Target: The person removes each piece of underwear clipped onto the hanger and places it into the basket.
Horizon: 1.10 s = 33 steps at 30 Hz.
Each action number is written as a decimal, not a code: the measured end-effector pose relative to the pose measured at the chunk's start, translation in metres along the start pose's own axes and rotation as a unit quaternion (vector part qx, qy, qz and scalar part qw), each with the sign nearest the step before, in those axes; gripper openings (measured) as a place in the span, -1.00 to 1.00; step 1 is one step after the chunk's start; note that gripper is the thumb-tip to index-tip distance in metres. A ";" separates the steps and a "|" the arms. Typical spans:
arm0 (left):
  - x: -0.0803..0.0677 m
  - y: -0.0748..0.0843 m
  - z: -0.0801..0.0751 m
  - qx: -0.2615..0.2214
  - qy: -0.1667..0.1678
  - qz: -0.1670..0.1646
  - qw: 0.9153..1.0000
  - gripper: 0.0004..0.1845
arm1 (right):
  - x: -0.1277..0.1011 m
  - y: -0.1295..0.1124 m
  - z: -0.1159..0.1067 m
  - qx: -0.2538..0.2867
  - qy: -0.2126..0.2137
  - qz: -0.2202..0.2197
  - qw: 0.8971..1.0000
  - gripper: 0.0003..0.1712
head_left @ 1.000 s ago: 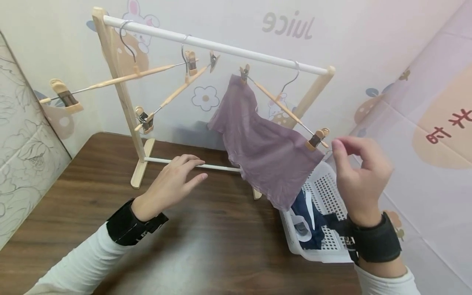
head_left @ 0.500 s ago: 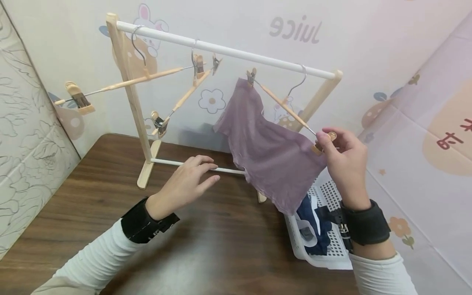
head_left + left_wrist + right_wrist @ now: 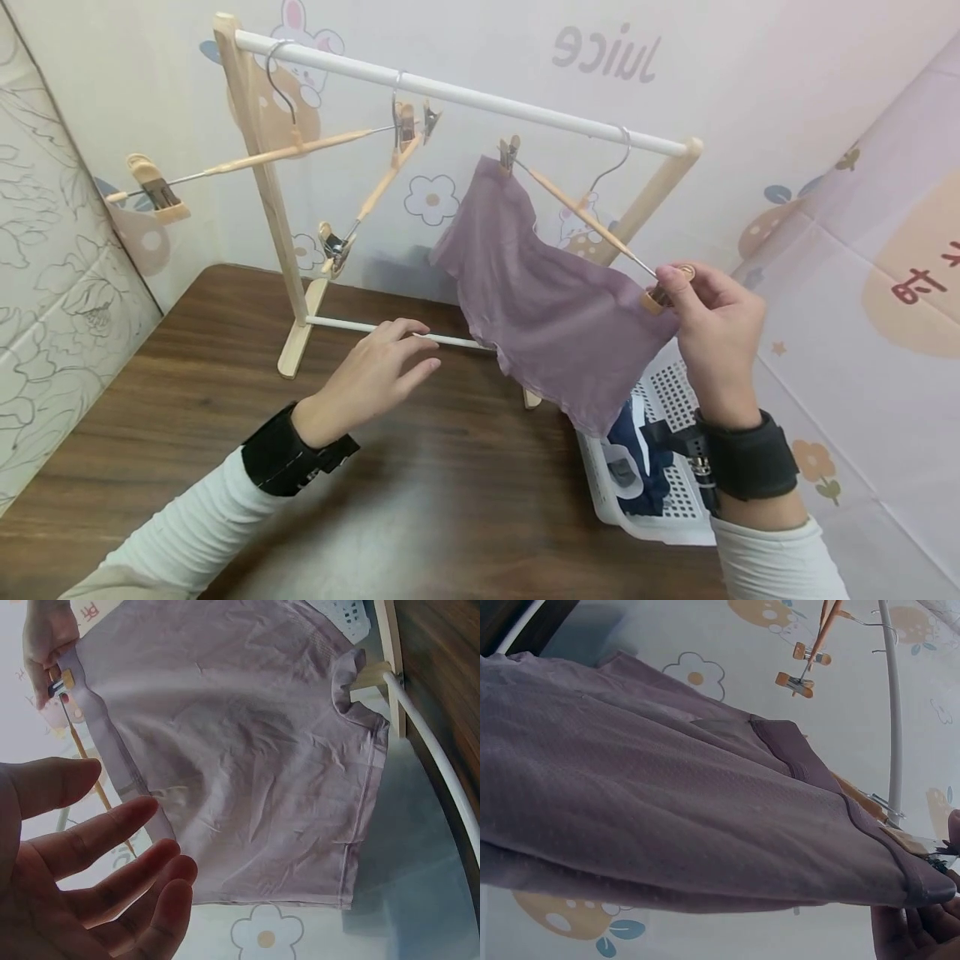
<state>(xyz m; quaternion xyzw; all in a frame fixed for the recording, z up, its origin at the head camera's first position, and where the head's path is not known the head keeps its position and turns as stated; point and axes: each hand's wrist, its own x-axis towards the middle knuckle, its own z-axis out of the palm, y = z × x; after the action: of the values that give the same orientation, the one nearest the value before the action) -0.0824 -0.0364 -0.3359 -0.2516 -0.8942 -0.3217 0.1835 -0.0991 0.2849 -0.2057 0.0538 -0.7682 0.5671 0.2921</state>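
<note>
Purple shorts (image 3: 551, 312) hang from a wooden clip hanger (image 3: 581, 223) on the rack's white rail (image 3: 457, 96), both waistband corners apparently clipped. The right hand (image 3: 712, 321) pinches the near clip (image 3: 662, 292), so that clipping looks almost finished; dark clothes (image 3: 633, 454) remain in the white basket (image 3: 675, 508), and two hangers are bare. The left hand (image 3: 371, 379) hovers open, fingers relaxed, holding nothing. Only the left wrist view shows the shorts' (image 3: 240, 750) whole front.
</note>
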 end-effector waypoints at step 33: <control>-0.006 -0.012 -0.001 -0.015 -0.014 0.006 1.000 -0.85 | 0.011 -0.022 -0.013 0.051 0.065 -0.082 0.993 -0.84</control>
<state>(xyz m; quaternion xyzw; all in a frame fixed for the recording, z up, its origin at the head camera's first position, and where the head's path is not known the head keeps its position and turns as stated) -0.0844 -0.0471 -0.3438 -0.2644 -0.8900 -0.3307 0.1691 -0.0941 0.2914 -0.1796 0.0941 -0.7107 0.5822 0.3837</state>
